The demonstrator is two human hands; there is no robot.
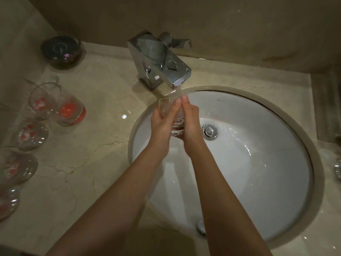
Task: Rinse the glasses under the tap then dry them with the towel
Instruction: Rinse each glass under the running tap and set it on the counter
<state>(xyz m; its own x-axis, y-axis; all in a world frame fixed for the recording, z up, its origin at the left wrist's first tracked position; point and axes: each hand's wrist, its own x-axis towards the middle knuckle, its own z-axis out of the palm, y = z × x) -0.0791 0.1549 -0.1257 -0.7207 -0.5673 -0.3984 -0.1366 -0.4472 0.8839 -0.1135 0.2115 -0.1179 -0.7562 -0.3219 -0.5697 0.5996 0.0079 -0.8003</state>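
Rinsing stage, no drying yet; no towel in view. Clear glass held between both hands over the far-left part of the white basin, its mouth tipped up toward the spout of the chrome tap, its thick base toward the person. Water runs from the spout onto the rim end and sheets across the basin floor past the drain. Left hand wraps the glass's left wall, fingers curled along it, fingertips up near the rim. Right hand lies against the right wall, fingers reaching to the rim; whether these curl round the glass or only press flat on it I cannot tell. Handling judgement: thin-walled, rigid, light, breakable, and wet, so slick; the hard basin and stone counter below would not forgive a slip. Best hold looks to be round the lower wall near the heavy base, palm cupping, leaving the rim free to the water; pinching the thin rim risks chipping. Left on the counter, well apart from the sink, a cluster of more glasses, clear with red markings, some touching. Far left, a dark round bowl by the wall.
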